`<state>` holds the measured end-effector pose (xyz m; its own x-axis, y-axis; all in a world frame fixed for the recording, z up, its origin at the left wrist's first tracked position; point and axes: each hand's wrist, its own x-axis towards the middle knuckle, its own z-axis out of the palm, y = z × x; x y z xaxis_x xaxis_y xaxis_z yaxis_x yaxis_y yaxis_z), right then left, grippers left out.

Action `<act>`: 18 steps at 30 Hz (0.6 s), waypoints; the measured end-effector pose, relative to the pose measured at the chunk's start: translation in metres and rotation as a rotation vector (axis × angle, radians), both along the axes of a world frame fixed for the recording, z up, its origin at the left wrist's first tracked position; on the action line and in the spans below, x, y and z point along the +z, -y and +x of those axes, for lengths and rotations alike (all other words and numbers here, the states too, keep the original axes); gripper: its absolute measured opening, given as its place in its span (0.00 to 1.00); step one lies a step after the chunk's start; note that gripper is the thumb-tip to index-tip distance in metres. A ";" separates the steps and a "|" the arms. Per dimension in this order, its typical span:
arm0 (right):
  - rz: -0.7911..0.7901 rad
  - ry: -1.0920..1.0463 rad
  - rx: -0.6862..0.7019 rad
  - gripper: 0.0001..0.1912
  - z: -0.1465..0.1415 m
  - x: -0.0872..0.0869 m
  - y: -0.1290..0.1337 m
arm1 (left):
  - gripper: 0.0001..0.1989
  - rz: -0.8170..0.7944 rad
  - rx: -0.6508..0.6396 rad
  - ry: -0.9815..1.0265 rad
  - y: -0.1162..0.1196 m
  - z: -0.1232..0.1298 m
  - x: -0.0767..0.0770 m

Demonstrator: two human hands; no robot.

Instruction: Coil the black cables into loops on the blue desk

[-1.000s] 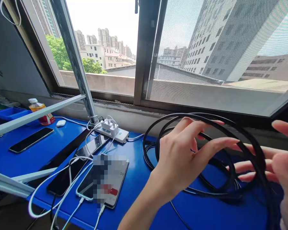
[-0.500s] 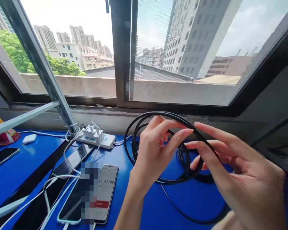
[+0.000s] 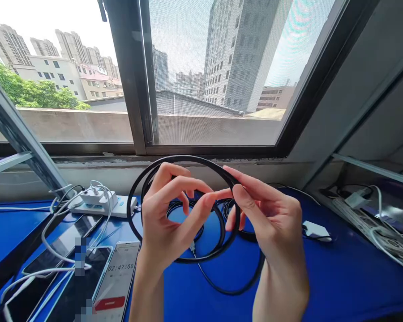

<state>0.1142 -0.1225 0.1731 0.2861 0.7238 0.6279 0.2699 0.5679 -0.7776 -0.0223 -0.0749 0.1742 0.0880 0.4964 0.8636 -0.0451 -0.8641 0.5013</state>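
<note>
Grip of the right hand (image 3: 277, 219), narrow, pinches the black cable coil (image 3: 188, 158) at its right side, where the strand slopes down; the loop extends leftward, open toward the viewer, above the blue worktop (image 3: 342, 268). Left hand (image 3: 163, 217), fingers curled across the loop, has its thumb tip apart from the pinched strand, which it met in the preceding frame; whether it holds cable cannot be told.

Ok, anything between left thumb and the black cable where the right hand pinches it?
Yes: a fingertip of the right hand, inside the black cable loop, by the thumb tip of the left hand. Nothing else visible.
</note>
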 end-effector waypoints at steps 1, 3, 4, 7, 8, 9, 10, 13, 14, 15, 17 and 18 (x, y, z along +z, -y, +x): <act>0.029 -0.021 -0.024 0.12 0.000 0.000 0.001 | 0.04 -0.008 -0.007 0.005 0.003 -0.001 0.000; 0.079 -0.049 -0.086 0.12 0.000 -0.001 0.002 | 0.08 -0.033 -0.020 0.016 0.009 -0.001 0.000; 0.097 -0.056 -0.115 0.12 0.000 -0.001 0.003 | 0.09 -0.034 -0.015 0.024 0.012 -0.001 0.000; 0.117 -0.089 -0.158 0.11 0.002 -0.001 0.007 | 0.06 0.033 0.093 0.099 0.014 0.000 0.000; 0.124 -0.112 -0.162 0.11 0.003 -0.001 0.009 | 0.05 0.069 0.135 0.131 0.014 0.000 0.001; 0.135 -0.138 -0.164 0.11 0.004 0.000 0.010 | 0.06 0.090 0.169 0.155 0.012 0.000 0.001; 0.147 -0.162 -0.163 0.10 0.006 0.000 0.012 | 0.08 0.091 0.192 0.162 0.010 -0.001 0.001; 0.190 -0.188 -0.154 0.11 0.009 0.001 0.016 | 0.13 0.006 0.184 0.107 0.003 -0.006 0.003; 0.196 -0.174 -0.145 0.12 0.010 0.001 0.017 | 0.14 -0.035 0.169 0.080 0.001 -0.007 0.004; 0.200 -0.152 -0.142 0.12 0.009 0.001 0.017 | 0.14 -0.085 0.149 0.048 0.000 -0.008 0.004; 0.200 -0.060 -0.140 0.12 0.006 0.001 0.018 | 0.19 -0.226 0.115 -0.038 0.000 -0.008 0.005; 0.191 0.019 -0.132 0.12 0.003 0.001 0.017 | 0.24 -0.315 0.110 -0.092 0.000 -0.007 0.005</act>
